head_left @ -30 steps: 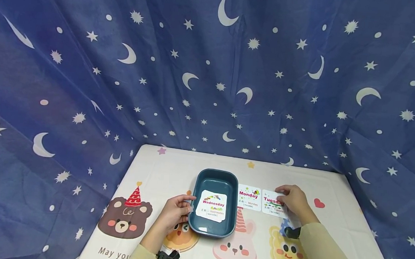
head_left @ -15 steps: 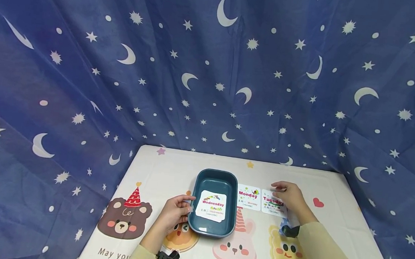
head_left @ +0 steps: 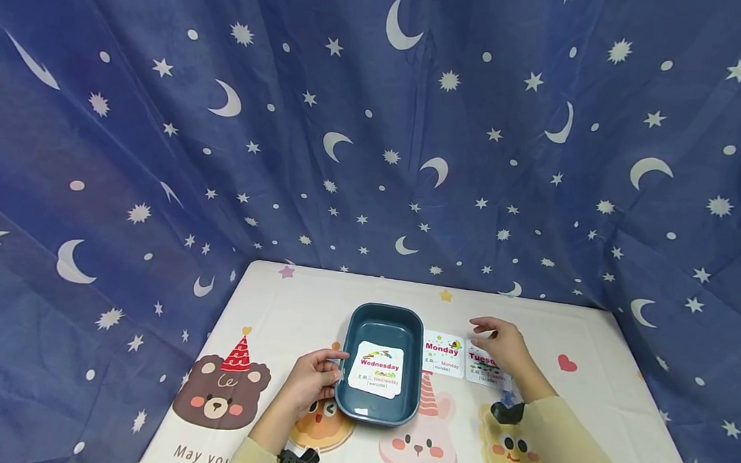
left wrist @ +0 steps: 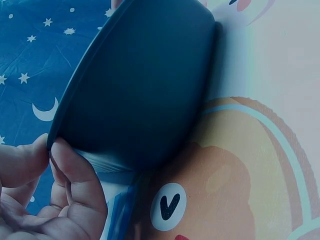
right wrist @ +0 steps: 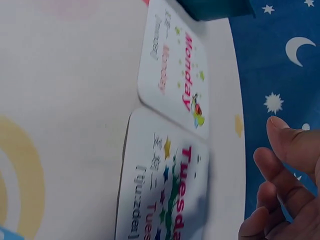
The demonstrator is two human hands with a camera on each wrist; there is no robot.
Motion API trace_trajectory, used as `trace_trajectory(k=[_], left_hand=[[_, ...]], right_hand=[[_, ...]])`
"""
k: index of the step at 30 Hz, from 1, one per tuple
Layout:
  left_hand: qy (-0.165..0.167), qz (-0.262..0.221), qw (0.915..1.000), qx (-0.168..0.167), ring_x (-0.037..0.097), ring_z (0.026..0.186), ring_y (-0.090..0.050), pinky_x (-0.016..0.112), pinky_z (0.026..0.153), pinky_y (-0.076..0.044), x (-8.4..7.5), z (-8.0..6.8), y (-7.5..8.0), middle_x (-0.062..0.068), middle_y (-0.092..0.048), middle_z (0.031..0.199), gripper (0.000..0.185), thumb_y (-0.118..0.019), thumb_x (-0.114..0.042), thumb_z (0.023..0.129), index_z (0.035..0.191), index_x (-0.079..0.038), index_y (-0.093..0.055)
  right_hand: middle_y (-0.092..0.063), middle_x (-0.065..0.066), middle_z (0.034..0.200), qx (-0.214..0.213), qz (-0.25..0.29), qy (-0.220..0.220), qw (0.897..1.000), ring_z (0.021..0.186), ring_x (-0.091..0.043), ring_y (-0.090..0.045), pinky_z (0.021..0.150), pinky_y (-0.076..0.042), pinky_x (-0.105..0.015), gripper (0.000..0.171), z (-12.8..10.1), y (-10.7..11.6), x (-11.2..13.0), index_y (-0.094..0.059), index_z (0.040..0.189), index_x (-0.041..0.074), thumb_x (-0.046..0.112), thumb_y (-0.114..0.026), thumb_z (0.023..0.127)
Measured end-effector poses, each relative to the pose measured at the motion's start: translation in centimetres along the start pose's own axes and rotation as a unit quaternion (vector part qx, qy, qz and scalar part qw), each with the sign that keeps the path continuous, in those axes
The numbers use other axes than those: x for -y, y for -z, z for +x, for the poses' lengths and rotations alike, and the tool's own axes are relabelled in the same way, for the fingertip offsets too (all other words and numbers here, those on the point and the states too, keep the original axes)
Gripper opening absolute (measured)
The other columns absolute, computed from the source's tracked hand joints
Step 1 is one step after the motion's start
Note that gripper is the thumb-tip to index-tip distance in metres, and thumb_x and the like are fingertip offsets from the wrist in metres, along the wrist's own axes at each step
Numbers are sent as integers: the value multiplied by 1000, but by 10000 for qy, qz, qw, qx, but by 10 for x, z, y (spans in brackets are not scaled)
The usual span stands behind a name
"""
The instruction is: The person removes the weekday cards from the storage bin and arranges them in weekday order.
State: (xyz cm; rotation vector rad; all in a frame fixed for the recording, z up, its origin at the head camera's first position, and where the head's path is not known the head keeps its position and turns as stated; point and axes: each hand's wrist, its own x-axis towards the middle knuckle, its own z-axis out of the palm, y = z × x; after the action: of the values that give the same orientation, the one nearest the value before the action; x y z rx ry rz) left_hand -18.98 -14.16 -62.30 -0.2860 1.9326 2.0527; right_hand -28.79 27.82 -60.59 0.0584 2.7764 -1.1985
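My left hand [head_left: 308, 381] pinches the left rim of a dark teal rectangular tray [head_left: 386, 413]; the left wrist view shows thumb and fingers on the tray's edge [left wrist: 135, 85]. Inside the tray lies a small stack of white cards with a Wednesday card [head_left: 376, 370] on top. Right of the tray, a Monday card [head_left: 443, 354] and a Tuesday card [head_left: 477, 372] lie side by side on the table. Above the Tuesday card hovers my right hand [head_left: 503, 347], holding nothing and partly covering it. In the right wrist view its fingers [right wrist: 287, 185] are loosely bent, apart from the cards.
The white table cover [head_left: 313, 306] carries printed cartoon animals, such as a brown bear [head_left: 220, 397] and a pink rabbit [head_left: 420, 446]. A blue curtain [head_left: 350, 151] with moons and stars hangs behind and at the sides.
My right hand has left the Tuesday card and moved left and slightly away from me, over its upper part. The left hand, tray and cards stay put.
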Motion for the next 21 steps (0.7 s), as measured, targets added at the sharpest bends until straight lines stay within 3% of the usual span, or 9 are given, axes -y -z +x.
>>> trace_trajectory(k=[9, 21], left_hand=[[-107, -9, 9999, 43, 12, 66, -54, 24, 60, -55, 0, -2, -1, 1, -58, 87, 42, -66, 8, 97, 139, 0, -68], [-82, 12, 10000, -24, 13, 66, -54, 24, 60, -55, 0, -2, -2, 1, -59, 88, 42, -67, 7, 98, 139, -2, -69]], right_hand=[[-74, -15, 127, -10, 174, 140, 9998, 93, -25, -57, 74, -51, -30, 47, -3, -9, 20, -72, 138, 11, 7, -81, 92], [-73, -14, 131, 164, 471, 335, 9982, 101, -27, -55, 73, -51, -29, 48, -9, -19, 43, -71, 139, 13, 6, -82, 92]])
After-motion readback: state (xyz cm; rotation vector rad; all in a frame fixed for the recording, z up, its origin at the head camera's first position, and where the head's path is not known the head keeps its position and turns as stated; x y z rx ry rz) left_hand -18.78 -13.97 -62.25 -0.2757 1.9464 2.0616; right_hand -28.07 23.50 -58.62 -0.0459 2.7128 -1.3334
